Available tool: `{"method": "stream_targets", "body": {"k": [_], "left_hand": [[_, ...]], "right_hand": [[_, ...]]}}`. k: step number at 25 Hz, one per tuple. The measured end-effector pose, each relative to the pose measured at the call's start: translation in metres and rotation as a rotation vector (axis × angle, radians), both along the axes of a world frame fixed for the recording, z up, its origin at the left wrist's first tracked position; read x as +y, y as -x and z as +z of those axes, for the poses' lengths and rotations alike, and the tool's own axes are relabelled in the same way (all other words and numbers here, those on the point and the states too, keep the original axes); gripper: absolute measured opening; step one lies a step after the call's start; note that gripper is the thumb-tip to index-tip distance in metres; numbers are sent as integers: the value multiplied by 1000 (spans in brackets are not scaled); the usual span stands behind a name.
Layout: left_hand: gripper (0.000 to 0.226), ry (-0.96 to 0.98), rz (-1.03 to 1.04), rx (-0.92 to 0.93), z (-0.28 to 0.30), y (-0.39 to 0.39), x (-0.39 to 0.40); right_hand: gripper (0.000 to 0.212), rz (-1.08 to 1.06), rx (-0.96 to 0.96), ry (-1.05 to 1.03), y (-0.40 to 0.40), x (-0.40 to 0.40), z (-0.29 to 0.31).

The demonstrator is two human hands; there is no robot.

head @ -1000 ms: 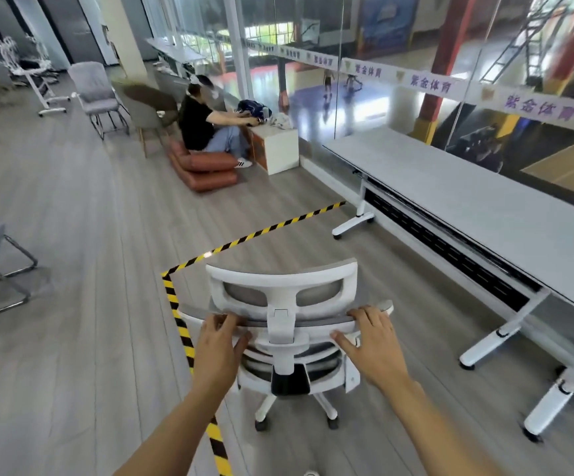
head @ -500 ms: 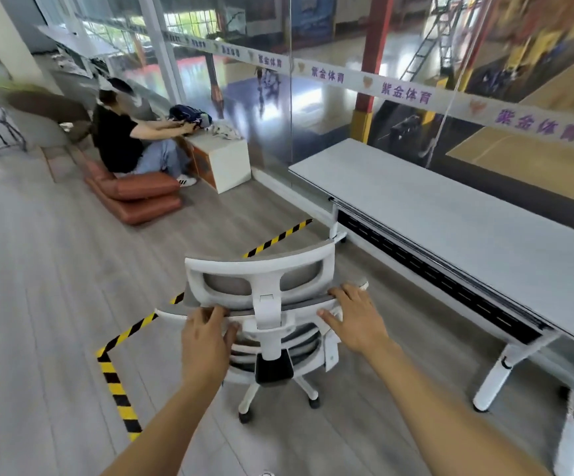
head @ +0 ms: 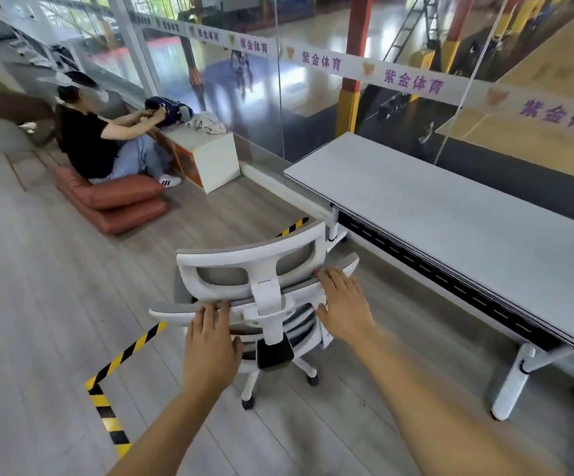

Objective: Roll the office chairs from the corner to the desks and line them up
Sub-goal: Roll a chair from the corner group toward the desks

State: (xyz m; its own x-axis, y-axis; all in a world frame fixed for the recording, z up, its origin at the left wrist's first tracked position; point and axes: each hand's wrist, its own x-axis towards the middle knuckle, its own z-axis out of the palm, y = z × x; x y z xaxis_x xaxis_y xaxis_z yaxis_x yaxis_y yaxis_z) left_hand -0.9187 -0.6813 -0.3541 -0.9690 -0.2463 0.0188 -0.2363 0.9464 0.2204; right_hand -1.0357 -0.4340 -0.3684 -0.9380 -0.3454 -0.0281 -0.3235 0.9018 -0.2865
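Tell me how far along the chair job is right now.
Done: nothing yet looks lined up; no chair is parked at the long grey desk. In hand: one white mesh-backed office chair, with the left hand and right hand gripping its backrest top, standing beside the desk's near end, over the yellow-black floor tape. Left: turn it to the desk, tuck it in, then bring the others.

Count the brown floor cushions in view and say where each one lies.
2: the upper cushion under the seated person, and the lower cushion stacked beneath it on the floor. More may be hidden behind them.
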Motion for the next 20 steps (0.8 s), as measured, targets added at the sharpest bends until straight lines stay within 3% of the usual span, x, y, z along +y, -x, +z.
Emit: {"method": "stream_targets", "body": {"k": [2,5,9,14,20], "left_hand": [[68,-22,-11,-35,10,5,-3],[45,-106,-97,76,27,4,5],[31,-185,-402,242,51,2,47],[29,-249,-760,306,78,-25,122],[46,-226,-1141,308,105,-100,244]], "right_hand": [[70,-10,6,18,1,-6,7],[61,-103,18,86,-19,-4,19],[49,-331,170,200,-80,19,45],[44,-573,322,238,-185,71,75],[51,-887,464,218,-332,156,100]]}}
